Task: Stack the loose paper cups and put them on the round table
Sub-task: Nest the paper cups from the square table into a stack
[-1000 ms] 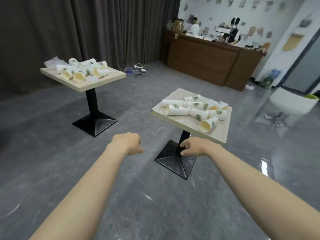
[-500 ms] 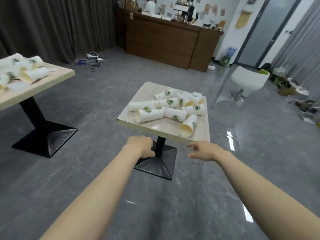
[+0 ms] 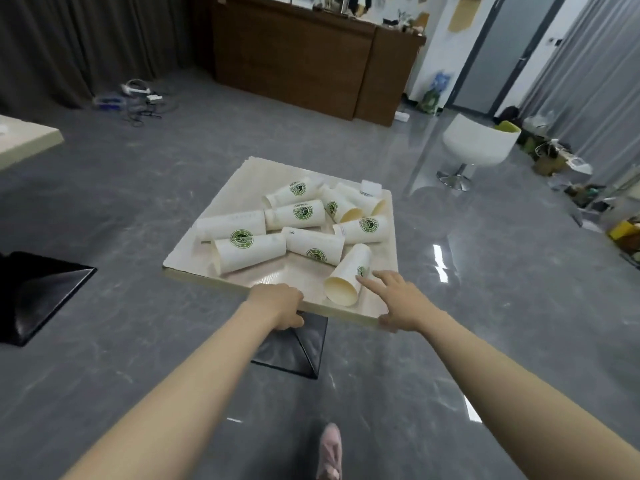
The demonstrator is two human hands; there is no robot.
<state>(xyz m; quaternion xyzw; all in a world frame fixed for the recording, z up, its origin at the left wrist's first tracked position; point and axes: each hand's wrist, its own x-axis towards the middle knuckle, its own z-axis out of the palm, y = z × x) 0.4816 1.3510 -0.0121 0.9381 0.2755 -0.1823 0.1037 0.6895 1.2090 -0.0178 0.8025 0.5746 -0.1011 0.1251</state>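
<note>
Cups on square table, perhaps wooden

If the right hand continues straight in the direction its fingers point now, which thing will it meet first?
Most likely the nearest paper cup, lying on its side with its open mouth toward the person. The right hand reaches with straight fingers whose tips are at the cup's side; whether they touch it already, I cannot tell.
</note>
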